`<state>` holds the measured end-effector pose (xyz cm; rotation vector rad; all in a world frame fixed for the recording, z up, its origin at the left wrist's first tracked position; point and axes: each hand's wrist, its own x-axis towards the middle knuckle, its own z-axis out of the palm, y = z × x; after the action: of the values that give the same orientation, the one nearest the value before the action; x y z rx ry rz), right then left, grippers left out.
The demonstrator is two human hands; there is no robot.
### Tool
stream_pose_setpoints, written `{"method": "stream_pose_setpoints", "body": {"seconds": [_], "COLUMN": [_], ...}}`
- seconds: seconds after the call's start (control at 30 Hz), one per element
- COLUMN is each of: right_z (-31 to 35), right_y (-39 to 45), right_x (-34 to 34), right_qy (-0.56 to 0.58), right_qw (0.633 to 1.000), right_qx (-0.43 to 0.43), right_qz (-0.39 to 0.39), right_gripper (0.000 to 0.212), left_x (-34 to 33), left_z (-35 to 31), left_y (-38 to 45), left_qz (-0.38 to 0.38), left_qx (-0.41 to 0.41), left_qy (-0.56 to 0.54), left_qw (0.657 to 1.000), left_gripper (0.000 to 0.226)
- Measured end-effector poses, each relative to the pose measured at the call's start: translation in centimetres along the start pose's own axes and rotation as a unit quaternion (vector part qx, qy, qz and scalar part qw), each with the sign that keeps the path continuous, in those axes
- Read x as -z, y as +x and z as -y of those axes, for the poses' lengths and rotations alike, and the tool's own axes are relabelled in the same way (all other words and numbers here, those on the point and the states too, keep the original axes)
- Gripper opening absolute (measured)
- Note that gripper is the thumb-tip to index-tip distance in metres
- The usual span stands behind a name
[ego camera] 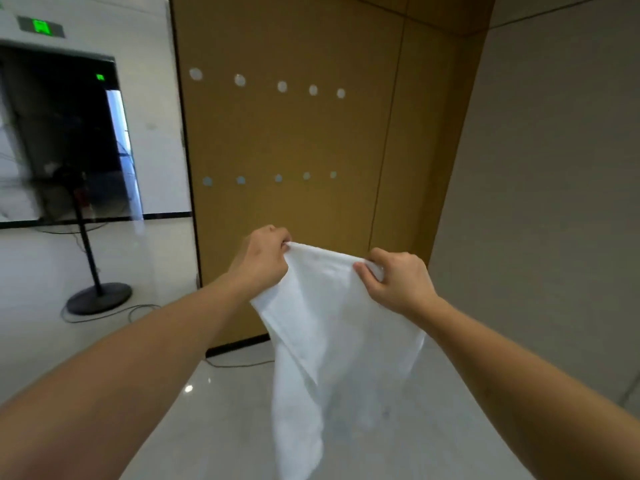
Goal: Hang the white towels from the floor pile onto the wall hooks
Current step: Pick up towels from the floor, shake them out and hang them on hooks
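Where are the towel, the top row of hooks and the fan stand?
white towel (329, 306): head view, upper middle of the cloth.
top row of hooks (282, 86): head view, middle hook.
fan stand (99, 298): head view, round base.

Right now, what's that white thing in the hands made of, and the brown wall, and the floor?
Towel: soft cloth, probably cotton; it droops and creases. Wall panel: matte, likely wood or laminate, with seams. Floor: glossy, maybe polished tile; it mirrors lights.

Wood-panel wall (311, 140), glossy pale floor (225, 410), fan stand (98, 296).
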<state>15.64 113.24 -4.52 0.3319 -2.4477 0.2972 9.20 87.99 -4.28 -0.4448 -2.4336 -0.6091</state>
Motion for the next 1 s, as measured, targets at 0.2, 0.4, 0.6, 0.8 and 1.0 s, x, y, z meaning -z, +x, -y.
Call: {"method": "stream_pose_setpoints", "body": {"seconds": [0.2, 0.4, 0.6, 0.8, 1.0], "right_z": [6.3, 9.7, 10.4, 8.5, 6.3], "right_y": [14.9, 26.8, 37.4, 49.1, 62.1], "right_x": [-9.4, -16.6, -24.4, -31.4, -34.3], "right_qy": [0.013, 0.057, 0.095, 0.102, 0.159], "right_qw": [0.998, 0.994, 0.988, 0.981, 0.968], "right_qx": [0.068, 0.098, 0.119, 0.155, 0.179], "right_qz": [0.011, 0.005, -0.018, -0.06, -0.074], "right_gripper": [0.031, 0.029, 0.027, 0.03, 0.028], "left_x": [2.9, 5.1, 3.4, 1.4, 0.9], "left_z": [14.1, 24.1, 31.0, 35.3, 37.8], "left_y": [8.2, 15.7, 22.7, 32.4, 43.6], "left_qz": [0.006, -0.001, -0.04, -0.114, -0.147], "left_qx": [0.061, 0.094, 0.129, 0.139, 0.099], "left_qy": [0.036, 0.033, 0.046, 0.023, 0.062], "left_qw": [0.997, 0.995, 0.99, 0.983, 0.982], "left_gripper": [0.014, 0.018, 0.022, 0.041, 0.054]}}
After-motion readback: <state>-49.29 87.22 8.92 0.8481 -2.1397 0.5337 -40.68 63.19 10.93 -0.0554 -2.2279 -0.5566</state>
